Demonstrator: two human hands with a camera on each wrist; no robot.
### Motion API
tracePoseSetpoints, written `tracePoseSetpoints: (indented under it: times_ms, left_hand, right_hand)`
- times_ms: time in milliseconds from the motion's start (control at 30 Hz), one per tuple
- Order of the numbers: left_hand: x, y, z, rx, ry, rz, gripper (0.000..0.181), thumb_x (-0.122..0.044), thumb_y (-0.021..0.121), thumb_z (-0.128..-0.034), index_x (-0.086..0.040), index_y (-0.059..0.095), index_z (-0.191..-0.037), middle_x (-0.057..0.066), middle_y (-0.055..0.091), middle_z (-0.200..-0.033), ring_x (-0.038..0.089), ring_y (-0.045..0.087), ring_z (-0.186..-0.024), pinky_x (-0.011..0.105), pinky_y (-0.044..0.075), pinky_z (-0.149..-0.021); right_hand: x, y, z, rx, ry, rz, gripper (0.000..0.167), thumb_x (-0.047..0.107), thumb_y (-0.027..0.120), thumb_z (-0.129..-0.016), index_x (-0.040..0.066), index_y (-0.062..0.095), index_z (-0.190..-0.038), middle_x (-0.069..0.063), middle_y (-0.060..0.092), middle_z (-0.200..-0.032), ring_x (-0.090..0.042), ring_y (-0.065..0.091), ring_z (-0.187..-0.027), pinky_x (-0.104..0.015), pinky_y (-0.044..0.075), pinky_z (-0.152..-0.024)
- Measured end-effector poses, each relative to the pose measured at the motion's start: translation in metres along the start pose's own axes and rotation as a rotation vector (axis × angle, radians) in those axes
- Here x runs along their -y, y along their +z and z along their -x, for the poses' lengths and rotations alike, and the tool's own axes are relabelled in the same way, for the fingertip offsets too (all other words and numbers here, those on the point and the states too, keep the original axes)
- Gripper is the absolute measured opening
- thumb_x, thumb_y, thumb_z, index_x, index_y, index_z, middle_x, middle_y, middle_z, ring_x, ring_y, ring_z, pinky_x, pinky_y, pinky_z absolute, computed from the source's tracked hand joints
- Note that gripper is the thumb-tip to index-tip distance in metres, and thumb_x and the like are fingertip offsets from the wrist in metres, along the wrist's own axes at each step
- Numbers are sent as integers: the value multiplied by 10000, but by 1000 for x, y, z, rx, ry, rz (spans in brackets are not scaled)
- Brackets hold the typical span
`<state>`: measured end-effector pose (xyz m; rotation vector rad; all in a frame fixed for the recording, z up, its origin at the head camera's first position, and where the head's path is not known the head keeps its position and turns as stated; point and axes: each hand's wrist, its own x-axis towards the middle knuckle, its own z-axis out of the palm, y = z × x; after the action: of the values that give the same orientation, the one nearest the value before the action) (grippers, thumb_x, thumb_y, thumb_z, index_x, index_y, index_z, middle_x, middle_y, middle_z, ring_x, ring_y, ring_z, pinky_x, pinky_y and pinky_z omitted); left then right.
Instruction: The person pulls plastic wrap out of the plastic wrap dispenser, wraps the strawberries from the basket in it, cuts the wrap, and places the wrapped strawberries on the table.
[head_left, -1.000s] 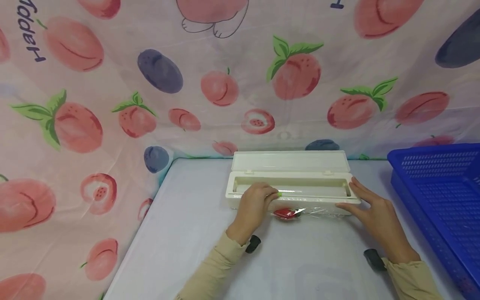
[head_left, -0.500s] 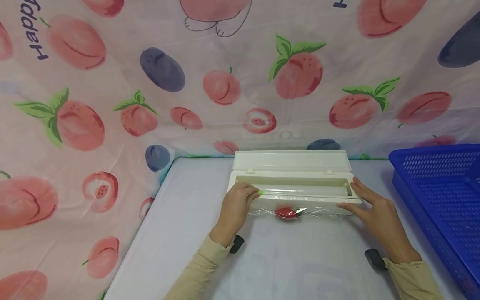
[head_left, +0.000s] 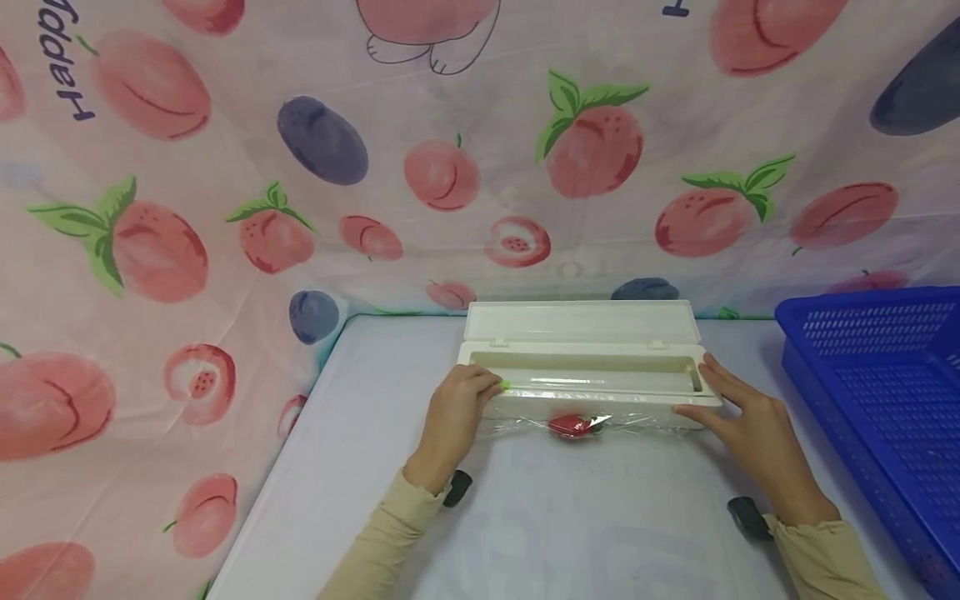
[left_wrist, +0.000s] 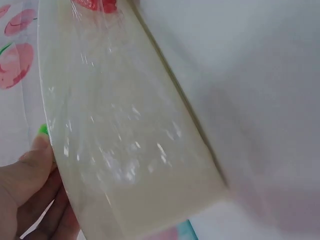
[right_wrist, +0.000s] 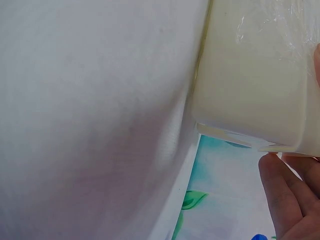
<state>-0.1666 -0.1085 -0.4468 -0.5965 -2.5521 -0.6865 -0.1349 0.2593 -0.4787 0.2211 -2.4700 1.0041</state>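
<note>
A white cling film dispenser [head_left: 600, 400] lies with its lid [head_left: 577, 322] tipped back. At the left end of its front edge, my left hand [head_left: 453, 412] pinches a small green slide cutter [head_left: 506, 385], whose green tip also shows beside the thumb in the left wrist view. My right hand [head_left: 761, 437] grips the box's right end, thumb at the front and fingers at the end wall. Clear cling film [left_wrist: 120, 130] hangs over the front side. A small red object with a dark green end [head_left: 573, 426] sits under or in the film; its kind is unclear.
To the right stands a blue plastic basket [head_left: 840, 400] with perforated walls, close to my right forearm. A fruit-print cloth [head_left: 450, 108] hangs behind and to the left of the white table [head_left: 360, 467].
My left hand has slid left along the dispenser's front edge with the green slide cutter, from near the middle to the left end. The right hand has stayed at the right end.
</note>
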Motion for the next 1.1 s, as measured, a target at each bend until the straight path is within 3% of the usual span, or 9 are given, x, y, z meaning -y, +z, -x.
tracePoseSetpoints:
  times_ms: [233,567,700,933,1100]
  left_hand:
    - [13,-11,7,-49,1,-29,103,-123,740,-868,-50,780,-929,32,703,-960,193,641,-956,285,574,-830]
    - [25,-17,10,-55,13,-30,108,-115,741,-870,-45,784,-941,36,685,-949,190,620,-908,284,567,-785]
    - [30,-21,10,-58,16,-30,112,-117,747,-864,-40,788,-935,38,681,-934,201,621,-900,292,566,-779]
    - [39,-25,12,-41,-36,-17,111,-104,753,-851,-36,786,-933,39,693,-929,208,640,-921,324,562,-817]
    - [39,-24,12,-42,-39,0,109,-104,747,-861,-32,783,-935,46,696,-933,217,644,-925,337,562,-822]
  right_hand:
    - [1,0,0,11,29,15,739,239,881,-733,40,565,-1372,-126,525,-1429,-283,452,-1320,81,196,-945]
    - [1,0,0,17,30,4,732,242,862,-760,53,542,-1392,-122,507,-1448,-415,474,-1302,66,186,-965]
    - [1,0,1,19,34,8,729,247,857,-767,56,539,-1395,-110,502,-1453,-404,472,-1309,56,191,-984]
    - [1,1,1,3,22,10,726,225,874,-743,37,563,-1372,-129,526,-1431,-187,428,-1334,79,204,-954]
    - [1,1,1,3,12,11,724,227,875,-741,35,568,-1368,-140,531,-1424,-165,428,-1326,83,211,-944]
